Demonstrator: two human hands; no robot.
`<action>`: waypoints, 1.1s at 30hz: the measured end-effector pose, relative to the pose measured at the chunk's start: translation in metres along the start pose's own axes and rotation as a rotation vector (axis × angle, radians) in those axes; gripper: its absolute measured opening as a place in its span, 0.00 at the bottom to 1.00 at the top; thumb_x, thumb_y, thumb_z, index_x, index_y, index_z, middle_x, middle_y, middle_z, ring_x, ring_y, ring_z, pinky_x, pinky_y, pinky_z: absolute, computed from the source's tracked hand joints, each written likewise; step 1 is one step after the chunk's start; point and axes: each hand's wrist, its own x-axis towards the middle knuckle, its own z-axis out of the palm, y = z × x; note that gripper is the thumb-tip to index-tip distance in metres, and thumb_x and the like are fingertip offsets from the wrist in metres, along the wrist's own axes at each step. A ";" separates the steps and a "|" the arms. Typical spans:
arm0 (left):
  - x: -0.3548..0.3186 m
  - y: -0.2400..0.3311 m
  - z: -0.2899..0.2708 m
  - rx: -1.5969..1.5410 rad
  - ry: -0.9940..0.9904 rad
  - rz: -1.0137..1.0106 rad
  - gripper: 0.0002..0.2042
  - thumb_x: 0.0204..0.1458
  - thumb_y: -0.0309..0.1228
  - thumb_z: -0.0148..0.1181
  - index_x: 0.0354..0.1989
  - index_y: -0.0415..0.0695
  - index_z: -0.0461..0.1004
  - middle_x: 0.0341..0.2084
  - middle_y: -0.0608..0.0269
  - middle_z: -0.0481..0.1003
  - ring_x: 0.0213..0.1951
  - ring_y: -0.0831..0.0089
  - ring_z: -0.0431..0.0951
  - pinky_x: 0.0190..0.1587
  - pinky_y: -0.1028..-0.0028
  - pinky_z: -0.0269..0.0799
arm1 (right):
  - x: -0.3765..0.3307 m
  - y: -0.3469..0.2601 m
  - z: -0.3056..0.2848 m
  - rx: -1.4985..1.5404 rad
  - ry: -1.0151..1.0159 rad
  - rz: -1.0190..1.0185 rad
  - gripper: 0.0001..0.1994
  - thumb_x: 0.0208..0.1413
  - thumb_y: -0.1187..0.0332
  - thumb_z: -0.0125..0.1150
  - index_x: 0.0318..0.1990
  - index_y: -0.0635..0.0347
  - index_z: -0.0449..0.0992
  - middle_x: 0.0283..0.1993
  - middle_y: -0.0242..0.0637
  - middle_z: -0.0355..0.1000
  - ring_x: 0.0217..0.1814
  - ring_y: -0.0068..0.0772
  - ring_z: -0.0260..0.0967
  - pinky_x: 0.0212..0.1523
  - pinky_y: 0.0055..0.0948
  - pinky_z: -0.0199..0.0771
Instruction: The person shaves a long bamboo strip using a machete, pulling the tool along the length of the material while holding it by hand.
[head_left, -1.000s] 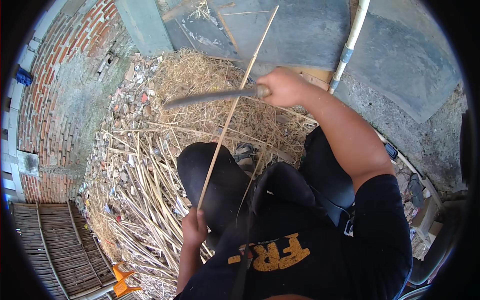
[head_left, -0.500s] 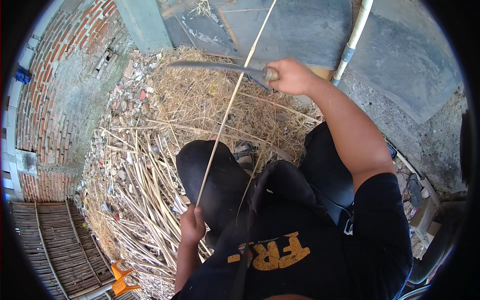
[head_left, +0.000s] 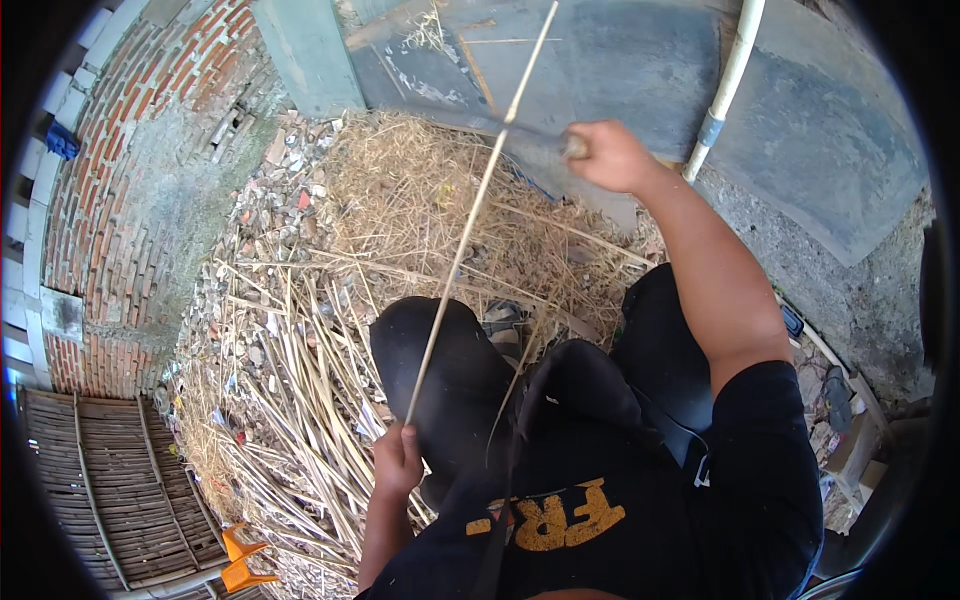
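Above my black-clad left knee, a long, thin, straw-coloured cane strip, nearly straight, slants away, thickened at a node near its far end. My left hand, fingers closed, grips its near end; my right hand, fingers wrapped, holds the brownish handle of a dark, blurred blade.

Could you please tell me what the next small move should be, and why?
Perhaps the right hand should ease the knife gently outward along the long stick: the knife crosses it toward its far end, while the left hand holds the near end, well away from the knife.
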 end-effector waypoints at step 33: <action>-0.066 -0.101 -0.013 0.120 0.090 -0.074 0.26 0.66 0.50 0.40 0.22 0.41 0.66 0.12 0.46 0.67 0.20 0.41 0.72 0.23 0.56 0.64 | -0.016 -0.047 -0.001 -0.116 -0.340 -0.095 0.12 0.43 0.67 0.66 0.39 0.53 0.80 0.29 0.44 0.76 0.34 0.47 0.76 0.36 0.42 0.74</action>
